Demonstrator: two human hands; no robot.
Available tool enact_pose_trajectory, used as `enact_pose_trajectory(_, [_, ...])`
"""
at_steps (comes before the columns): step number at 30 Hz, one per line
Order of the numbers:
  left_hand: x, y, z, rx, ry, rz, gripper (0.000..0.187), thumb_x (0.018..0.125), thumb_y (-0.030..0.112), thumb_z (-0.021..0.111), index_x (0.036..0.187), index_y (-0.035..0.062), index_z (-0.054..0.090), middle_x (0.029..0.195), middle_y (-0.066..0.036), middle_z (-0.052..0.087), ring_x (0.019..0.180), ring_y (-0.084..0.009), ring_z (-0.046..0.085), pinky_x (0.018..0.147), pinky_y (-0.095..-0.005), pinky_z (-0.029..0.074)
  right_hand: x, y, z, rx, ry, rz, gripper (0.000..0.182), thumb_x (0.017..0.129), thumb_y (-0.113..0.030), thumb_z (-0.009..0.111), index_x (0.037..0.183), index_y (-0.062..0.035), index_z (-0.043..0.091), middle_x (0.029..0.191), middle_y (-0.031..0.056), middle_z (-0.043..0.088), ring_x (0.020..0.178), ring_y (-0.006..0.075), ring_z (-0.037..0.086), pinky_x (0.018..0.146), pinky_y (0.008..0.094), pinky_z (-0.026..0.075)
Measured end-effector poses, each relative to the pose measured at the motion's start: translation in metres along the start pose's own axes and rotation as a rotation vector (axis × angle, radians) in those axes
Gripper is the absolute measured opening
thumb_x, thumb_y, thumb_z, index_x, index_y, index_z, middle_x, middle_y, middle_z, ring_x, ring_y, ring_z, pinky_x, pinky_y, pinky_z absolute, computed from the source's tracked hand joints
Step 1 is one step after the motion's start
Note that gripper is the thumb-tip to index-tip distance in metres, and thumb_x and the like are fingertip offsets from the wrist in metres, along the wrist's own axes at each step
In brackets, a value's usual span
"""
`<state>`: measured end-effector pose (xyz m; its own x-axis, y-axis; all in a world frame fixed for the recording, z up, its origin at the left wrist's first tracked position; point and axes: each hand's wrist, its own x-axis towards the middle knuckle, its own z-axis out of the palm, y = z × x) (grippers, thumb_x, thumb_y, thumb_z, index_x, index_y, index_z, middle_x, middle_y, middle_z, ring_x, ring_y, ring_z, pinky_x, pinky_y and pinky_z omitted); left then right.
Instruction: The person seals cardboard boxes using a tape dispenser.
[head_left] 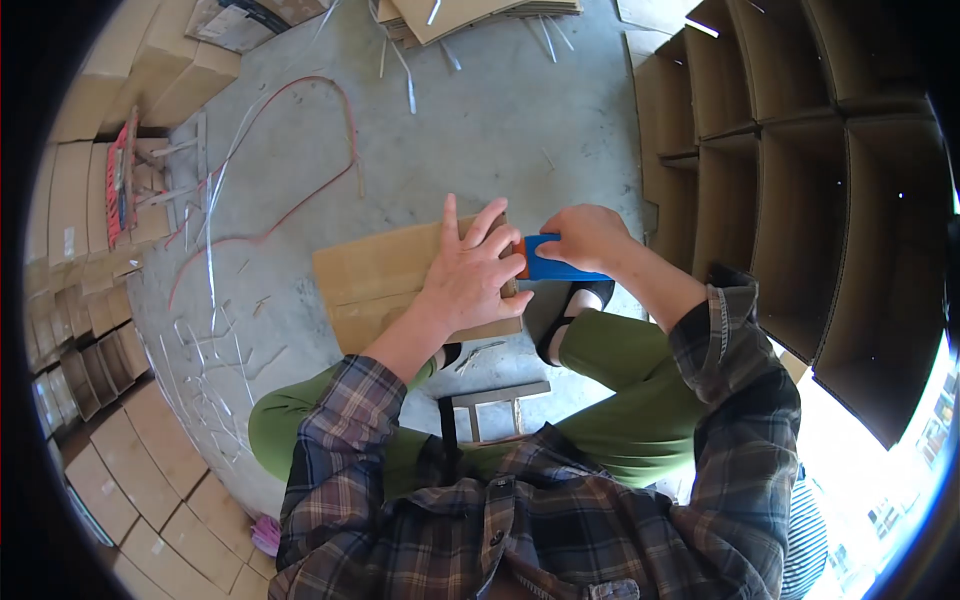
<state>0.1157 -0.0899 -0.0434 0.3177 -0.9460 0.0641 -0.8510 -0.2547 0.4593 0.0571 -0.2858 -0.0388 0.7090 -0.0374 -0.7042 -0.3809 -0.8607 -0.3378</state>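
Observation:
A brown cardboard box (372, 285) is in front of me, between my knees. My left hand (472, 262) rests on its right part, fingers spread and pressing near the right edge. My right hand (588, 240) is closed around a flat blue tool (560, 262) with an orange-red end. That end meets the box's right edge, close to my left fingertips. The exact kind of tool cannot be made out, since my fingers cover part of it.
Tall open cardboard boxes (800, 190) are stacked on the right. Closed boxes (150, 465) line the left side. Flat cardboard sheets (470, 15) are piled at the far side. A red cord (350, 115) and loose straps (210, 250) lie on the concrete floor (500, 120).

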Motion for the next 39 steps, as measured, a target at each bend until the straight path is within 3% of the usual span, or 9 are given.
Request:
enact_pose_trajectory(8, [-0.004,0.002,0.001,0.047,0.015,0.017,0.03,0.066,0.04,0.074,0.077,0.0133,0.067,0.108,-0.002,0.055,0.132,-0.0263,0.036,0.106,-0.0722,0.015,0.007,-0.033,-0.004,-0.135,0.021,0.071,0.023,0.079,-0.029,0.064,0.089,-0.0098,0.072,0.089,0.0127,0.071,0.087,0.0286,0.069,0.073,0.0384,0.055])
enact_pose_trajectory(13, [-0.008,0.001,0.002,0.031,0.069,0.026,0.031,0.068,0.039,0.074,0.08,0.0115,0.065,0.108,-0.003,0.054,0.132,-0.0265,0.036,0.106,-0.0725,0.014,0.024,-0.022,0.077,-0.162,0.117,0.037,0.016,0.08,-0.023,0.059,0.084,-0.012,0.071,0.089,0.0117,0.071,0.091,0.0286,0.068,0.075,0.04,0.054])
enact_pose_trajectory(22, [-0.012,-0.008,0.01,0.1,0.142,-0.104,0.053,0.088,0.033,0.058,0.136,0.014,0.045,0.133,-0.004,0.049,0.138,-0.0269,0.03,0.114,-0.0562,0.016,0.034,-0.038,0.103,-0.335,0.041,0.097,0.019,0.088,-0.019,0.056,0.1,-0.0127,0.07,0.101,0.0092,0.071,0.097,0.025,0.069,0.077,0.0357,0.055])
enact_pose_trajectory(25, [-0.026,-0.011,0.01,0.105,0.259,-0.3,0.065,0.089,0.038,0.058,0.144,0.0116,0.036,0.145,-0.008,0.04,0.141,-0.0297,0.026,0.115,-0.0538,0.017,0.017,-0.033,0.083,-0.305,0.095,0.169,0.029,0.088,-0.016,0.055,0.115,-0.0093,0.063,0.098,0.0119,0.071,0.093,0.0259,0.069,0.075,0.0356,0.055])
enact_pose_trajectory(29, [-0.082,-0.011,-0.018,0.415,0.219,-1.01,0.084,0.085,0.051,0.06,0.148,0.0059,0.027,0.154,-0.018,0.023,0.143,-0.0345,0.021,0.113,-0.0526,0.022,-0.021,-0.054,0.055,-0.415,0.346,0.088,0.054,0.086,-0.017,0.054,0.137,-0.0013,0.043,0.076,0.0106,0.069,0.068,0.0296,0.068,0.059,0.0431,0.052])
enact_pose_trajectory(30, [-0.098,-0.017,-0.018,0.418,0.224,-1.016,0.084,0.085,0.051,0.06,0.148,0.0059,0.027,0.154,-0.018,0.023,0.143,-0.0345,0.021,0.113,-0.0526,0.022,-0.023,-0.063,0.057,-0.419,0.349,0.08,0.054,0.086,-0.017,0.054,0.137,-0.0013,0.043,0.076,0.0106,0.069,0.068,0.0296,0.068,0.059,0.0431,0.052])
enact_pose_trajectory(32, [-0.128,-0.031,-0.016,0.308,0.621,-1.21,0.078,0.086,0.055,0.057,0.14,0.0033,0.038,0.142,-0.024,0.042,0.131,-0.0363,0.041,0.101,-0.0497,0.039,-0.024,-0.08,0.064,-0.449,0.272,0.023,0.062,0.085,-0.013,0.053,0.142,0.0018,0.033,0.073,0.0108,0.068,0.064,0.0302,0.067,0.056,0.0424,0.051])
enact_pose_trajectory(36, [-0.156,-0.065,-0.042,-0.22,0.457,-1.472,0.063,0.088,0.056,0.053,0.12,0.0012,0.056,0.113,-0.025,0.062,0.107,-0.0401,0.059,0.083,-0.0487,0.048,-0.01,-0.074,0.085,-0.421,0.263,-0.015,0.066,0.086,-0.011,0.053,0.147,-0.0013,0.027,0.08,0.0095,0.07,0.071,0.0259,0.069,0.059,0.0363,0.053])
enact_pose_trajectory(39, [-0.15,-0.086,-0.033,-0.226,0.455,-1.344,0.054,0.09,0.054,0.051,0.098,0.0018,0.063,0.09,-0.022,0.067,0.087,-0.0428,0.062,0.076,-0.0487,0.048,-0.024,-0.058,0.105,-0.42,0.276,-0.001,0.049,0.087,-0.012,0.052,0.135,-0.0029,0.049,0.083,0.0102,0.071,0.073,0.0261,0.07,0.061,0.0372,0.054])
